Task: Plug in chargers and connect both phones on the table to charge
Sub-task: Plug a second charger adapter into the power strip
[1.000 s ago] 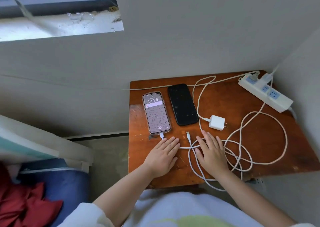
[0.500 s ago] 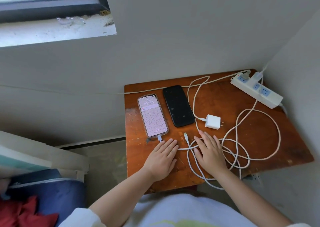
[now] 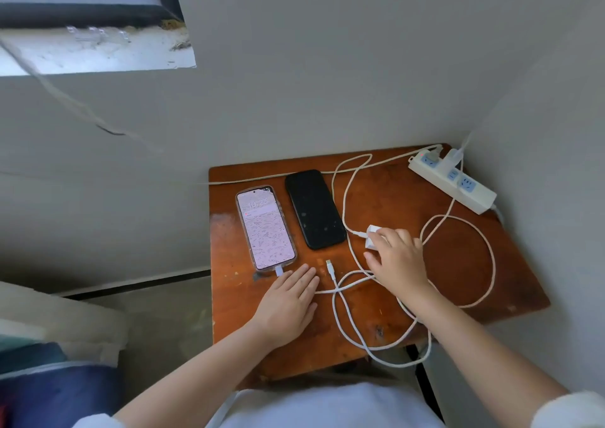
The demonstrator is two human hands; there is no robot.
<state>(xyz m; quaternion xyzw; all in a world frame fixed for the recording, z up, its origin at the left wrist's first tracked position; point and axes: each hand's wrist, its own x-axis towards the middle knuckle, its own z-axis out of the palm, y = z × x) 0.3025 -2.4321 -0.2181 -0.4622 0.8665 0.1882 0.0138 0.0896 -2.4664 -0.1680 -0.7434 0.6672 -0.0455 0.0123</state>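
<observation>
Two phones lie side by side on the brown wooden table [image 3: 425, 264]. The left phone [image 3: 265, 228] has a lit pink screen and a white cable plugged into its bottom end. The black phone [image 3: 315, 209] is dark, with no cable in it. A loose white cable connector [image 3: 330, 265] lies just below it. My right hand [image 3: 397, 259] is closing its fingers over the white charger block [image 3: 371, 237], right of the black phone. My left hand [image 3: 288, 303] rests flat on the table below the lit phone, fingers apart. A white power strip [image 3: 453, 183] sits at the back right corner with one plug in it.
Loops of white cable [image 3: 491, 264] sprawl over the right half of the table and hang over its front edge. Grey walls close in behind and on the right. A window sill [image 3: 98, 51] is up left. Bedding and blue fabric [image 3: 59, 391] lie at lower left.
My right hand has lifted off the cables near the front and moved back onto the charger block. The left hand has stayed flat. The camera has tilted, shifting the scene.
</observation>
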